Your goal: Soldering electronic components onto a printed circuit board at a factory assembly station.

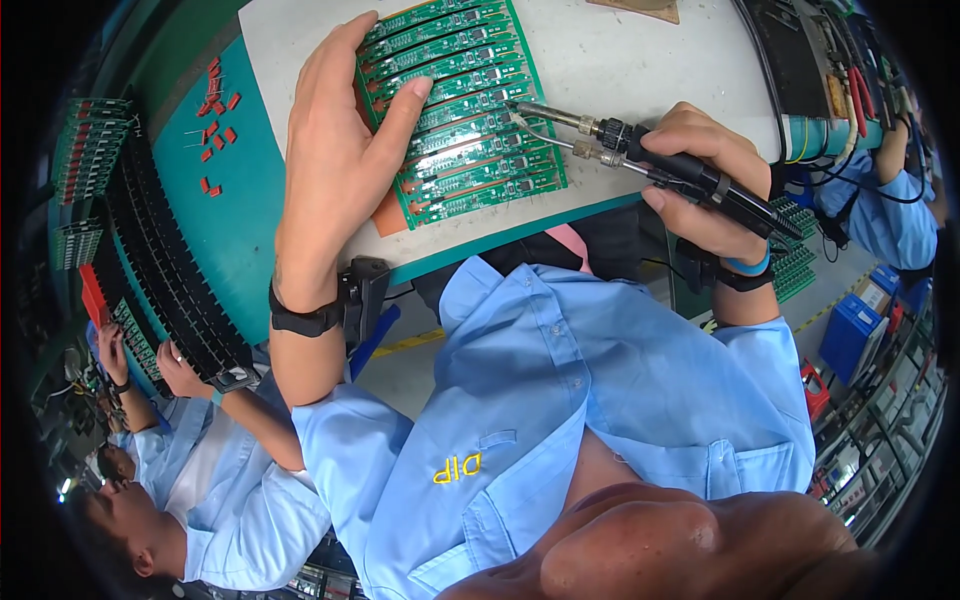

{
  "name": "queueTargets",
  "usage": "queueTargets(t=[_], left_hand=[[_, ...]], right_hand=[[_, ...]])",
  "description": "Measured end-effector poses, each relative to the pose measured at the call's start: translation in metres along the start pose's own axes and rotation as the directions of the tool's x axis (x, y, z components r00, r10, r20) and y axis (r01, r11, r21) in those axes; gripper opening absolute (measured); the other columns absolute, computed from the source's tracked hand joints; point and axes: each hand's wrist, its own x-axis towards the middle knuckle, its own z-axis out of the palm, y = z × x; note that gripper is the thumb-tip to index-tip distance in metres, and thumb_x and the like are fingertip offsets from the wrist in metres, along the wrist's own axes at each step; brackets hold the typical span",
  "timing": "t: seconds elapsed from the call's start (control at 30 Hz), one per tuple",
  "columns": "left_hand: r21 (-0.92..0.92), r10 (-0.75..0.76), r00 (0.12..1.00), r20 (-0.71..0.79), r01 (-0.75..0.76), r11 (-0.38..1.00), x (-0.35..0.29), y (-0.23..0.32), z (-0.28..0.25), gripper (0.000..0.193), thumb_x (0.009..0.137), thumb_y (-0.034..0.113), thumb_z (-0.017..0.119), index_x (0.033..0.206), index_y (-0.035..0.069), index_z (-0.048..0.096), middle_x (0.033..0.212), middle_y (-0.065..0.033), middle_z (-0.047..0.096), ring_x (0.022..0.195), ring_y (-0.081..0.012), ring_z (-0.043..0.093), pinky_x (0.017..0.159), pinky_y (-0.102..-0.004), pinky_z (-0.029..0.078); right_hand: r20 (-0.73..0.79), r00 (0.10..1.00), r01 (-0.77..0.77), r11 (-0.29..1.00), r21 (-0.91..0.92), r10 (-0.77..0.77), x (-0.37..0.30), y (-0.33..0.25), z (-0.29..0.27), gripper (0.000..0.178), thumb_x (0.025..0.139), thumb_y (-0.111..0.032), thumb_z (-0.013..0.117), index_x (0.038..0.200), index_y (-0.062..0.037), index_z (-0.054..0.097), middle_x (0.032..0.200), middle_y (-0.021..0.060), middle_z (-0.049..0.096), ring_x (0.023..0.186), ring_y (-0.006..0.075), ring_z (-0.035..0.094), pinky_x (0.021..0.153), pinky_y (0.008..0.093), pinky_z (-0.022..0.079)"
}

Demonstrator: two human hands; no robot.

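A panel of several narrow green circuit boards (470, 130) lies on a pale sheet over the workbench, with small dark components on its strips. My left hand (335, 150) rests along the panel's left edge, its fingers stretched out and the thumb laid on the boards. Between the fingers and thumb of my right hand (715, 160) is a black soldering iron (720, 195) with a thin metal feed tube beside its shaft. The iron's tip meets, or nearly meets, a strip near the panel's right side. An orange-brown piece (392, 214) shows beneath the panel's lower left corner.
Loose red components (212, 130) with wire leads lie on the green mat (225, 240) at left. Beyond them runs a black slotted conveyor (170, 240), where a co-worker's hands (180, 372) are. Cables and red-handled pliers (862, 92) are at the right. Blue bins (850, 335) stand lower right.
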Motion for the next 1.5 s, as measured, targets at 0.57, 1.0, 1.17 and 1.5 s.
queueTargets(t=[0.57,1.0,1.17,1.5], left_hand=[[-0.018,-0.002,1.0,0.007,0.003,1.0,0.001,-0.002,0.001,0.059,0.098,0.022,0.076,0.147,-0.001,0.052,0.128,-0.0201,0.067,0.116,-0.0254,0.068,0.098,-0.0369,0.055],[0.041,0.031,0.999,-0.007,-0.031,0.999,0.003,-0.008,-0.001,0.06,0.098,0.022,0.076,0.148,-0.001,0.051,0.129,-0.0204,0.067,0.115,-0.025,0.068,0.098,-0.037,0.055],[0.047,0.07,0.997,-0.03,-0.068,0.997,0.002,-0.013,-0.001,0.059,0.095,0.021,0.077,0.143,-0.001,0.053,0.135,-0.0241,0.063,0.12,-0.036,0.064,0.101,-0.0431,0.052],[0.055,0.073,0.997,-0.037,-0.071,0.996,0.003,-0.015,-0.006,0.059,0.093,0.02,0.078,0.141,-0.002,0.054,0.139,-0.027,0.06,0.125,-0.0424,0.06,0.105,-0.0469,0.05]], right_hand=[[-0.011,1.0,0.013,1.0,0.014,-0.013,0.003,0.0,-0.002,0.042,0.073,0.004,0.079,0.115,0.0052,0.071,0.089,0.013,0.07,0.077,0.0213,0.066,0.069,0.0306,0.05],[-0.034,0.999,0.024,1.0,-0.001,-0.024,0.008,-0.001,-0.007,0.042,0.073,0.005,0.078,0.115,0.0061,0.071,0.089,0.0134,0.07,0.078,0.0216,0.066,0.069,0.0309,0.05],[-0.021,0.999,0.031,0.999,-0.018,-0.032,0.013,0.002,-0.005,0.043,0.073,0.004,0.078,0.116,0.0061,0.07,0.089,0.0137,0.07,0.078,0.0217,0.067,0.07,0.0307,0.051],[0.0,1.0,-0.029,0.999,-0.024,0.029,0.019,0.003,0.002,0.039,0.077,-0.003,0.08,0.113,0.0068,0.067,0.087,0.0146,0.066,0.079,0.0251,0.06,0.071,0.0363,0.047]])
